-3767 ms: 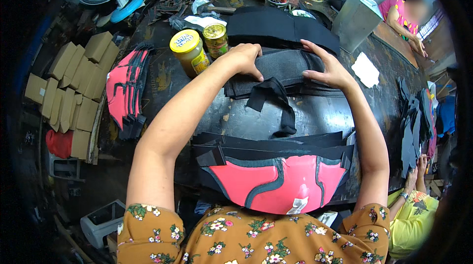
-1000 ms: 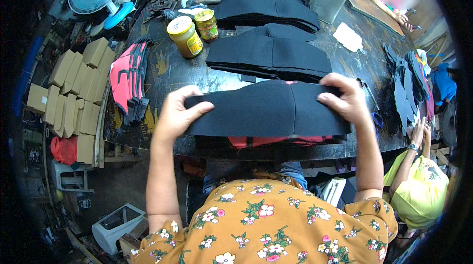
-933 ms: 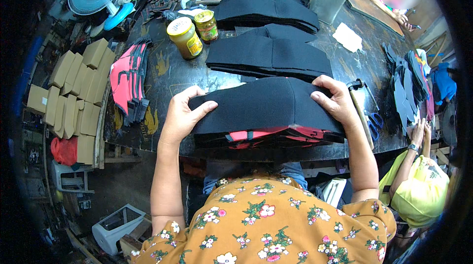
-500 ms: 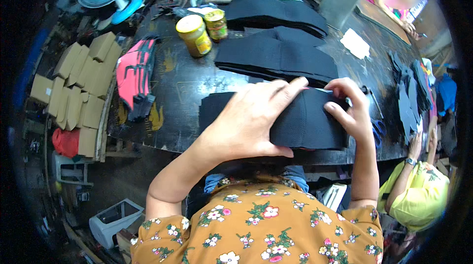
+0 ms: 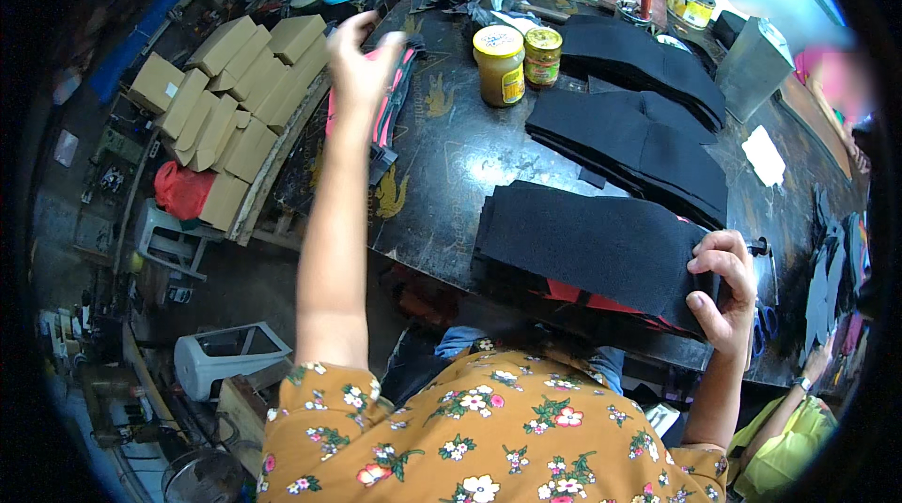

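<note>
A stack of black fabric pieces (image 5: 583,240) lies at the table's front edge, with red showing between its lower layers. At the right end of this stack, my right hand (image 5: 728,287) has its fingers and thumb curled around the edge. My left arm stretches far out to the left. There my left hand (image 5: 360,71) is open, thumb and fingers apart, over a pile of pink and black cut pieces (image 5: 385,123). The hand and forearm partly hide that pile. Two more black fabric stacks, a middle one (image 5: 639,141) and a far one (image 5: 648,61), lie behind the front one.
Two yellow-lidded jars (image 5: 500,71) stand left of the far stacks. A metal can (image 5: 754,71) and white paper (image 5: 763,155) are at the right, near blue-handled scissors (image 5: 766,323). Cardboard boxes (image 5: 225,123) are piled left of the table. Co-workers sit at the right, one in a yellow top (image 5: 785,437).
My left hand has left the front black stack and swung out left to the pink and black pile. My right hand stays at the stack's right end. The view has shifted.
</note>
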`<action>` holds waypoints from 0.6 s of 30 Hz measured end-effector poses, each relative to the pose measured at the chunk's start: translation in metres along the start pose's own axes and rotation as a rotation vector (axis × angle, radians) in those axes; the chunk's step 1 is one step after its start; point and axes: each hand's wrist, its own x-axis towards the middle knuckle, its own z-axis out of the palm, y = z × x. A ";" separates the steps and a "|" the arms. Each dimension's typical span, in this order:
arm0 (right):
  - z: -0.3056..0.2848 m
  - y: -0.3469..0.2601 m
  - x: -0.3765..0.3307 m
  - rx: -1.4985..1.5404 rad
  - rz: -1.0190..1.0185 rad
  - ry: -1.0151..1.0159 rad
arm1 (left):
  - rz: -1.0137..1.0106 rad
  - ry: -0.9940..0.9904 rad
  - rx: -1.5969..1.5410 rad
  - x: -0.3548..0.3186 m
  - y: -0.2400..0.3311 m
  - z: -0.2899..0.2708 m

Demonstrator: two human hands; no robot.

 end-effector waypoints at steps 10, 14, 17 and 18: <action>0.001 -0.004 0.001 0.062 0.017 0.051 | -0.664 -0.271 0.370 -0.057 -0.119 -0.021; 0.000 -0.003 0.000 0.062 0.052 0.039 | -0.591 -0.203 0.373 -0.089 -0.064 -0.016; -0.002 -0.005 0.001 0.055 0.060 0.035 | -0.543 -0.215 0.407 -0.102 -0.040 -0.021; -0.002 -0.006 0.001 0.049 0.058 0.032 | -0.496 -0.163 0.405 -0.103 -0.035 -0.025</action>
